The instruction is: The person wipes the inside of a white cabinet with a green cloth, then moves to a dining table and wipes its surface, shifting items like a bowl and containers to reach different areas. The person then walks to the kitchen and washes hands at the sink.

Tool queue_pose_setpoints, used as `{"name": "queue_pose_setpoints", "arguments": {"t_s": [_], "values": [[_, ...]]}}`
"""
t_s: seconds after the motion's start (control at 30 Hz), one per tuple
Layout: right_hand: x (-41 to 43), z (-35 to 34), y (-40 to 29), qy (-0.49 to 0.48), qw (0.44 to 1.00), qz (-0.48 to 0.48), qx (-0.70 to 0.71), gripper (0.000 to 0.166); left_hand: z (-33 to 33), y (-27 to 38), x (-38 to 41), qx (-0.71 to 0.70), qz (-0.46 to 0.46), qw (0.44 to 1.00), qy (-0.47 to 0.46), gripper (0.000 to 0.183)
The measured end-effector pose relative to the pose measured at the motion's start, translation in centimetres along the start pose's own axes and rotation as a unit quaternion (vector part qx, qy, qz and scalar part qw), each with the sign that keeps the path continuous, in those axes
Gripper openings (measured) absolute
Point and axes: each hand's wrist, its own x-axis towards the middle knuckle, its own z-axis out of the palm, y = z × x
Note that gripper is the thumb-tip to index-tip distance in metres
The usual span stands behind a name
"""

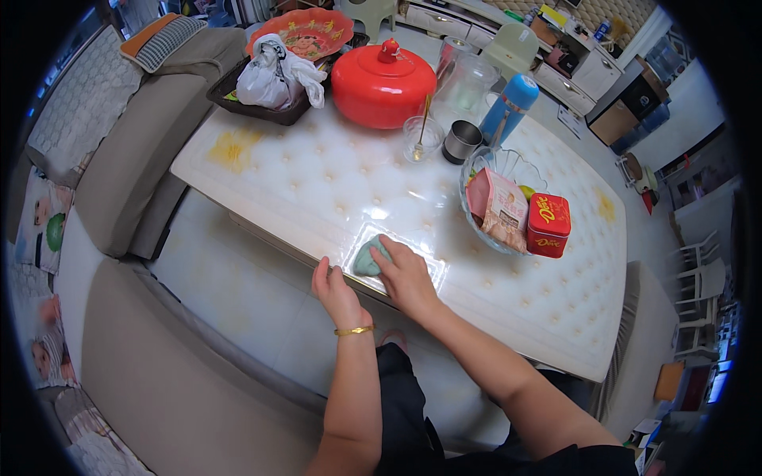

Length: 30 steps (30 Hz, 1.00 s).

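Observation:
My right hand (408, 276) grips a bunched green cloth (369, 257) against the glossy top of a white coffee table (297, 208), close to its near edge. A bright reflection surrounds the cloth on the tabletop. Just to the left is my left hand (339, 297), held at the table's near edge with its fingers slightly apart and nothing in them. A gold bracelet (353, 331) circles that wrist. Whether the left fingertips touch the edge, I cannot tell.
A glass bowl (467, 202) holds packets and a red Dove tin (548, 226). Behind it stand a blue thermos (509, 110), a metal cup (462, 143) and a small glass (417, 149). Farther back are a red lidded container (381, 86) and a dark basket (286, 114). A grey sofa (166, 381) borders the left.

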Motion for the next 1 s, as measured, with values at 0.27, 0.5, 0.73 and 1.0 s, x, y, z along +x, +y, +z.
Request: {"name": "queue_pose_setpoints", "arguments": {"t_s": [0.27, 0.5, 0.73, 1.0], "values": [[12.7, 2.4, 5.4, 0.209, 0.964, 0.16, 0.04, 0.032, 0.8, 0.5, 0.0, -0.04, -0.057, 0.997, 0.018, 0.044], [17.3, 5.6, 10.2, 0.201, 0.965, 0.157, -0.057, 0.026, 1.6, -0.9, 0.5, -0.056, -0.07, 0.995, 0.051, 0.04], [7.2, 5.4, 2.1, 0.097, 0.995, -0.021, 0.016, 0.029, 2.0, -0.6, 0.4, -0.151, -0.101, 0.977, 0.108, 0.035], [3.3, 1.4, 2.4, 0.099, 0.981, 0.102, 0.134, 0.047, 0.6, -1.5, 1.4, -0.2, -0.133, 0.966, 0.095, 0.04]]}}
